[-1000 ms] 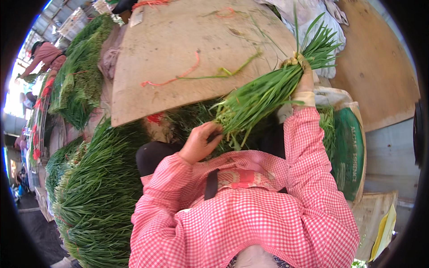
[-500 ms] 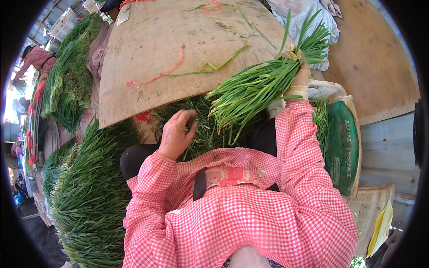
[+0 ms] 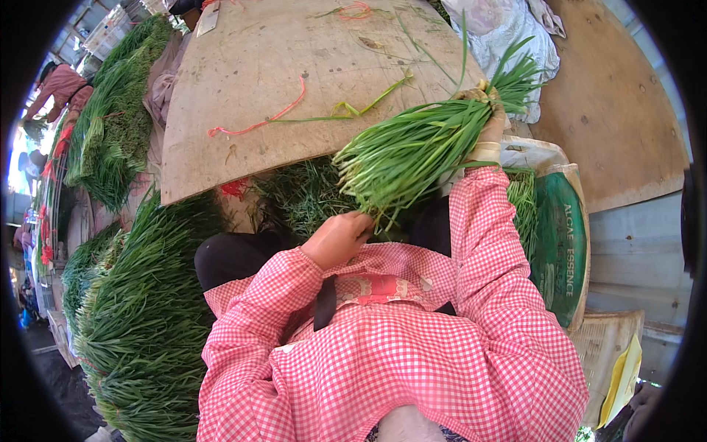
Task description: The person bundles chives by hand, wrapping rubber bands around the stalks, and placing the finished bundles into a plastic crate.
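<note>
A bunch of green chives (image 3: 416,144) is gripped in my right hand (image 3: 493,127), out in front on the right and over the table's near edge. Its leaves fan to the lower left, with more of them sticking out past the hand. My left hand (image 3: 340,239) is closed, its fingertips pinched at the drooping lower ends of the bunch; the exact strands between them are partly hidden. Loose green trimmings (image 3: 305,195) lie beneath, between my knees.
A wooden board (image 3: 258,81) in front carries a pink string (image 3: 272,118) and stray leaves. Big chive heaps (image 3: 140,317) rise at left. A green-sided container (image 3: 556,243) with chives stands at right. Another person (image 3: 59,92) bends at far left.
My left hand has moved right and down toward me, from open above the trimmings to pinched at the bunch's lower ends. The right hand keeps hold of the chives, nearly in place.
</note>
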The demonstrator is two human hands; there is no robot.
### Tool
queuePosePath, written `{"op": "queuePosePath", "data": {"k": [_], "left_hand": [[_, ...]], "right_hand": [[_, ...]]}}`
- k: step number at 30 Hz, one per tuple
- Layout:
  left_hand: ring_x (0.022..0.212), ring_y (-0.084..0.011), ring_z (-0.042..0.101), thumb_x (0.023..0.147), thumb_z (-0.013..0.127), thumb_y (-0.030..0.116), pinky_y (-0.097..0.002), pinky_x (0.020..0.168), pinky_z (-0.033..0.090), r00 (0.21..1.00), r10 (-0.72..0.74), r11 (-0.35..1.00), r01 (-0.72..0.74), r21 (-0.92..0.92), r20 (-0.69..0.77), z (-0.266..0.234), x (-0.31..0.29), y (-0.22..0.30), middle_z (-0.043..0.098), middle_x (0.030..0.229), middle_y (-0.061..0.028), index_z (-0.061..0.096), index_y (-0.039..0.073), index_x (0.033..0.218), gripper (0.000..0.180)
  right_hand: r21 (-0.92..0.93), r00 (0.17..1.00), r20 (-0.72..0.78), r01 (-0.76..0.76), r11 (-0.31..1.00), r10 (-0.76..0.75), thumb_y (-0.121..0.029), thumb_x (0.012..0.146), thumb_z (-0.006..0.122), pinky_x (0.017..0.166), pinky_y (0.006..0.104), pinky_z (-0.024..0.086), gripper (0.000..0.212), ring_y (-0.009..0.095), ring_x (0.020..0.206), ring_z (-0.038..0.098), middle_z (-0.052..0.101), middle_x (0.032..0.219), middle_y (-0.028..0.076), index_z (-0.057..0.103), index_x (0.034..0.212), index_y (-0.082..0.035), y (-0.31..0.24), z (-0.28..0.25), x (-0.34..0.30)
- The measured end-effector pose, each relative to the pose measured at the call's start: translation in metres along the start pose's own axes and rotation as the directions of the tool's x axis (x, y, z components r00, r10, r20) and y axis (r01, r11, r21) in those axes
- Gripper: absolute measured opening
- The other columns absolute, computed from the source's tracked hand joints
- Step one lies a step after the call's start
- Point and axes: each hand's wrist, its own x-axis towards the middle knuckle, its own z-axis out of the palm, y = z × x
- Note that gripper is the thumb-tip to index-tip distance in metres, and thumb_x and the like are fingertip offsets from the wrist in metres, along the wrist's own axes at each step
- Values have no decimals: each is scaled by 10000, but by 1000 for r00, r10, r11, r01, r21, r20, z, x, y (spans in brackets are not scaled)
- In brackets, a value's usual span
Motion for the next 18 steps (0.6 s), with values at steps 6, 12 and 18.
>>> {"op": "queuePosePath", "data": {"k": [6, 12, 18], "left_hand": [[836, -334, 631, 798, 501, 108, -414, 715, 509, 667, -595, 751, 262, 606, 448, 6, -43, -69, 635, 908, -207, 635, 23, 945, 216], [858, -123, 552, 894, 549, 191, -267, 791, 455, 859, -452, 760, 230, -608, -241, -24, 1, -33, 617, 948, -80, 563, -20, 1079, 281], [702, -96, 498, 884, 574, 162, -228, 626, 417, 797, -601, 272, 131, -953, -62, 7, 30, -6, 554, 826, -5, 549, 38, 1000, 172]], "right_hand": [[-45, 998, -9, 62, 997, -63, -224, 872, 525, 746, 319, 436, 168, 104, 636, 468, 487, 657, -51, 548, 914, -63, -7, 1, -5], [-196, 993, -50, 93, 976, -104, -248, 860, 530, 729, 344, 457, 190, 133, 668, 487, 500, 695, -42, 560, 945, -80, -1, 5, -12], [42, 987, 147, -72, 997, 65, -301, 865, 540, 777, 340, 452, 248, 179, 741, 530, 567, 789, 19, 554, 949, -69, -6, -12, -6]]}}
